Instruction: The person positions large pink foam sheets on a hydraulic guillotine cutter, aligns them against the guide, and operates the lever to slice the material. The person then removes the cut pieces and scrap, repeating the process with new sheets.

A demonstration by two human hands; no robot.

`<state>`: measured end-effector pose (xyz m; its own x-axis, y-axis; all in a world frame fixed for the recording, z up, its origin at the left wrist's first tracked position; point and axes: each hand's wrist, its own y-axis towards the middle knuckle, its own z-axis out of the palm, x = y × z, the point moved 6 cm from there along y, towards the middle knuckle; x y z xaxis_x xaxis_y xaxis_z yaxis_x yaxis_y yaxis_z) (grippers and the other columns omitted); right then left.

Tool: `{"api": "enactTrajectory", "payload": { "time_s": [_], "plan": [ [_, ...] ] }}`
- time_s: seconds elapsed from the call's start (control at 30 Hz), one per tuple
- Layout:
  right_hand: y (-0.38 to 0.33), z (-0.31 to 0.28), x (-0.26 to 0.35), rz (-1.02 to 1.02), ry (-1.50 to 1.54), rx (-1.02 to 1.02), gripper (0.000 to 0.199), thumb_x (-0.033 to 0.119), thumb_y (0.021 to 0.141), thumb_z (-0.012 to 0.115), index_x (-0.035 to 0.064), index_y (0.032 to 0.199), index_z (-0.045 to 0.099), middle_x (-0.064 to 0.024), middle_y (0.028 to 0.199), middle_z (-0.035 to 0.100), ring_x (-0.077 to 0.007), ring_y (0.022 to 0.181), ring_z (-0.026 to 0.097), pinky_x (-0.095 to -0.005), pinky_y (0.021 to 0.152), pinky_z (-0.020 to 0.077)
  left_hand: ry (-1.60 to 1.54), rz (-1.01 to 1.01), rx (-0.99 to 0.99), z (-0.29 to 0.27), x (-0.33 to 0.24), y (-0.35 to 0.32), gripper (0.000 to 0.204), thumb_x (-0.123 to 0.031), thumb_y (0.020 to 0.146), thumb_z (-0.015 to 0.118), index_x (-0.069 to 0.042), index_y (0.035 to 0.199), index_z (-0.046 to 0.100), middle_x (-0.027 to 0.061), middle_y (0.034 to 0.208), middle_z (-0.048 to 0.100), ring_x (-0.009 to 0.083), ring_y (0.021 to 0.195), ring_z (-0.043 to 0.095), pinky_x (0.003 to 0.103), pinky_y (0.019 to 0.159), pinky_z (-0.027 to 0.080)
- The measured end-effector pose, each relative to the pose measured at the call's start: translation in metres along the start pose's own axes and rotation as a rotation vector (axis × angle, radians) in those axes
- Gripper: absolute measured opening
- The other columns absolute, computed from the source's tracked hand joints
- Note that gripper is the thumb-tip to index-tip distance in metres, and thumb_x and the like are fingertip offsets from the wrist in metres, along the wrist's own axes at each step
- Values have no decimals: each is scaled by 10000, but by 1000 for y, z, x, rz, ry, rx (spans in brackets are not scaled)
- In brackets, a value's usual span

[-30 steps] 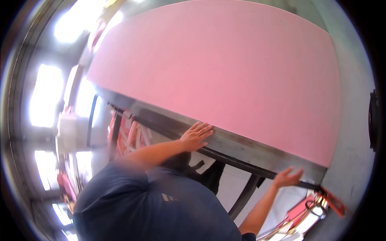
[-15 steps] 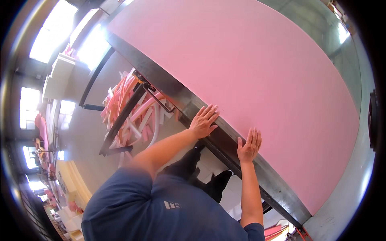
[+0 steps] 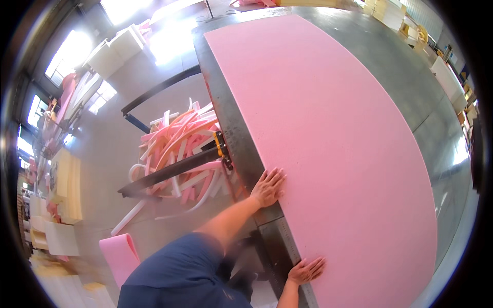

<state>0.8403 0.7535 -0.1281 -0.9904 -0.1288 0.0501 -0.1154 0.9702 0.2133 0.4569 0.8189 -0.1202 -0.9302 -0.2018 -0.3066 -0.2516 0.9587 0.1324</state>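
Foam sheet: we press on a large pink foam sheet [image 3: 328,143] that lies flat on the grey metal desk [image 3: 233,123] and covers most of its top, reaching away from us to the far end.
Left hand: our left hand [image 3: 268,187] rests palm down at the sheet's near long edge, fingers [image 3: 276,177] spread and flat, released rather than clenched, partly on the foam and partly on the desk's bare rim.
Right hand: our right hand [image 3: 306,270] lies flat the same way farther along that edge, fingers extended onto the foam, gripping nothing.
Desk rim: a metal ruler strip [image 3: 290,249] runs along the bare rim between our two hands.
Beside the desk: a dark metal bar [image 3: 169,172] juts out from the desk side; a small yellow and black fitting [image 3: 221,149] sits where it meets the desk.
Offcut heap: a loose pile of pink, orange and white foam strips [image 3: 177,154] lies on the floor under and around that bar, just beside the desk.
Floor nearer us: a single pink foam piece [image 3: 119,256] stands apart from the heap.
Farther off: pale foam blocks [image 3: 54,238] are stacked at the left; more stacks [image 3: 385,11] show beyond the desk's far end.
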Motion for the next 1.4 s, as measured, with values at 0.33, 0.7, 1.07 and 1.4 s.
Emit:
{"api": "enactTrajectory", "payload": {
  "time_s": [0.33,0.7,1.07,1.4],
  "plan": [
    [5,1,24,-16,-24,9,680,471,1024,310,-49,1454,394,-205,1521,404,-399,1422,348,-545,1168,221,-25,-4,75,-19,21,19,645,-359,929,557,-118,1501,384,113,1605,281,292,1506,198,529,1204,150],
    [38,-22,24,68,136,95,672,409,876,532,-25,1386,486,-168,1492,437,-406,1409,340,-567,1164,189,35,37,1,-11,15,39,614,-281,882,542,-81,1453,441,161,1541,378,381,1442,308,565,1177,186],
    [15,15,25,105,189,22,618,383,858,578,8,1348,541,-164,1458,470,-381,1363,402,-535,1141,264,259,128,-40,31,45,39,584,-287,922,494,-56,1454,427,175,1523,397,384,1437,315,555,1178,192],
    [11,-15,35,157,187,9,641,391,912,560,67,1452,443,-109,1552,375,-305,1456,301,-498,1176,242,236,144,-88,28,47,34,572,-284,992,466,-114,1526,348,107,1591,320,315,1474,272,493,1191,197]
  ]
}}
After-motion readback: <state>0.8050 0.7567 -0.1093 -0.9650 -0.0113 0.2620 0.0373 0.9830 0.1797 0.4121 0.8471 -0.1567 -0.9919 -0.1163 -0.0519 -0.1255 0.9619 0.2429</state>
